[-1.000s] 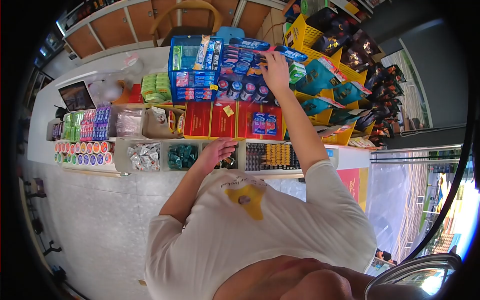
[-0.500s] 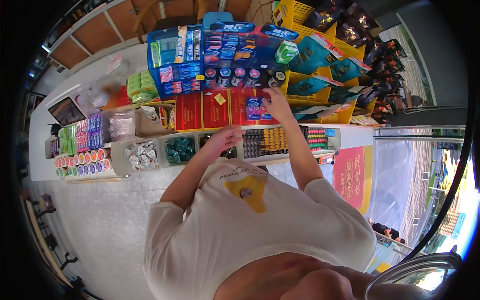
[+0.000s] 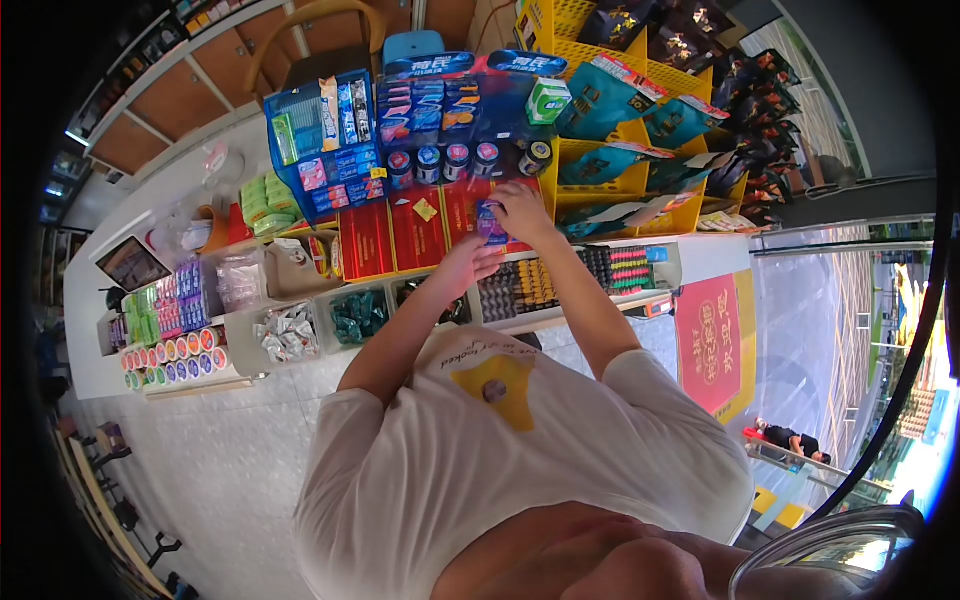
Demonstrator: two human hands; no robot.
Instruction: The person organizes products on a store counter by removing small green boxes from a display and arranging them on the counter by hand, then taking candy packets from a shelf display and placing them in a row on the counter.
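Note:
Small purple-and-blue packs lie on the red boxes at the middle of the counter. My right hand is bent over their right side, fingers curled at the top edge, covering part of them. Just below and to the left, my left hand is held with its fingers stretched towards the lower edge of the packs. Whether its fingertips touch them I cannot make out. Behind my hands stands a row of round jars, with a blue display rack of small packs above.
Yellow shelves with teal pouches rise on the right. Along the counter's near edge are bins of silver and teal wrapped pieces. A blue basket and a tablet are farther left.
The view has shifted, moving the counter items slightly left. My right hand has come farther over the packs. My left hand has moved up closer to them, its fingers now stretched out.

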